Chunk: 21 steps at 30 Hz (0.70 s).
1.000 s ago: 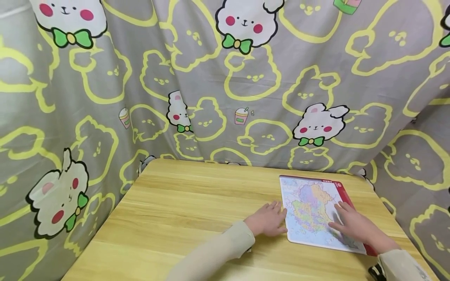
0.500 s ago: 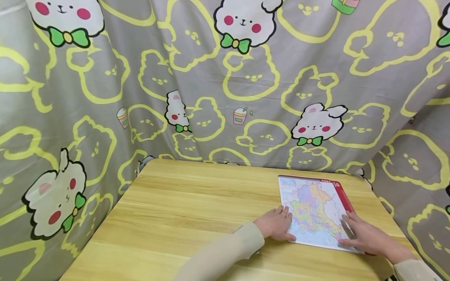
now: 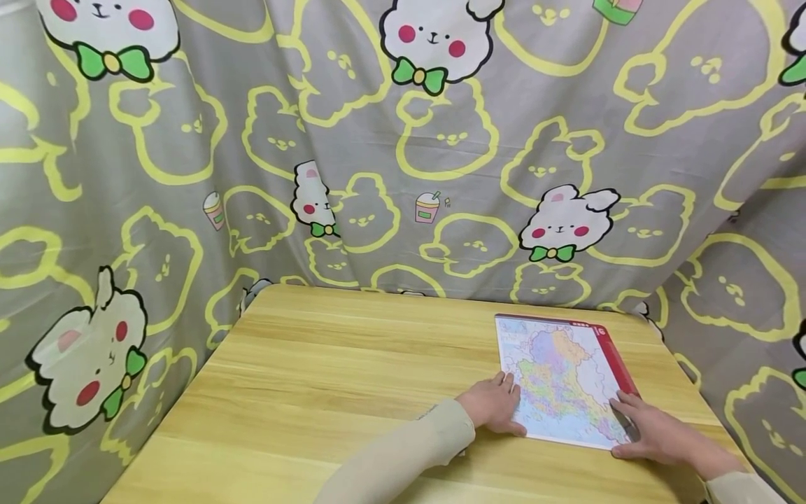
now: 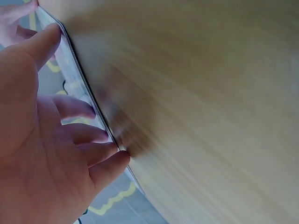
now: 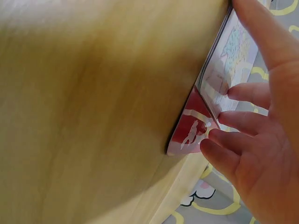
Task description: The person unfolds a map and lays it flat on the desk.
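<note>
A flat, thin map board (image 3: 560,381) lies on the wooden table, printed with a many-coloured map on pale blue and a red strip (image 3: 620,360) down its right side. My left hand (image 3: 493,404) touches its left edge, fingers spread and thumb at the near edge. At the near right corner, my right hand (image 3: 658,430) rests with its fingers along the red strip and its thumb at the front edge. The left wrist view shows the fingertips of the left hand (image 4: 60,140) along the board's edge. In the right wrist view, relaxed fingers of the right hand (image 5: 257,126) lie by the red corner.
A light wooden table (image 3: 315,371) extends to the left of the board. Behind and beside it hangs a grey curtain (image 3: 371,140) printed with yellow outlines and white rabbit faces. The table's right edge runs close beyond the right hand.
My left hand has moved right onto the board's left edge. The right hand has come nearer, from above the map to the near right corner. The board has hardly moved on the table.
</note>
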### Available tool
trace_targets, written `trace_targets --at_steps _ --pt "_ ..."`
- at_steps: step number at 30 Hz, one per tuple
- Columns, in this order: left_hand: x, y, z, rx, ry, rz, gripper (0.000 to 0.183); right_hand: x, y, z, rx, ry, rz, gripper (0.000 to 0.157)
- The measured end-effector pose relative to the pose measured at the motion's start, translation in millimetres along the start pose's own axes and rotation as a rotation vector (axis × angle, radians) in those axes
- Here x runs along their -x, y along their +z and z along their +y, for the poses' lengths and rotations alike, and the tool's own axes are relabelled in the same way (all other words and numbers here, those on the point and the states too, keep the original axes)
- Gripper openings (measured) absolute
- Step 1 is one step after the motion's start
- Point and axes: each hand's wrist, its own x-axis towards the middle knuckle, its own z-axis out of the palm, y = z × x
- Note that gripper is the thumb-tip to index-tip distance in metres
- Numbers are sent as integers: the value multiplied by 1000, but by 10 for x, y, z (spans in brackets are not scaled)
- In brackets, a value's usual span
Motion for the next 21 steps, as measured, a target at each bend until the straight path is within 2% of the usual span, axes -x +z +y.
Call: trace_targets --at_steps 7,21 --pt "21 1 9 29 -15 0 93 -12 -10 -38 -23 18 -17 91" --pt "120 13 -97 64 -19 -18 92 -86 -9 -191 -49 20 -28 89"
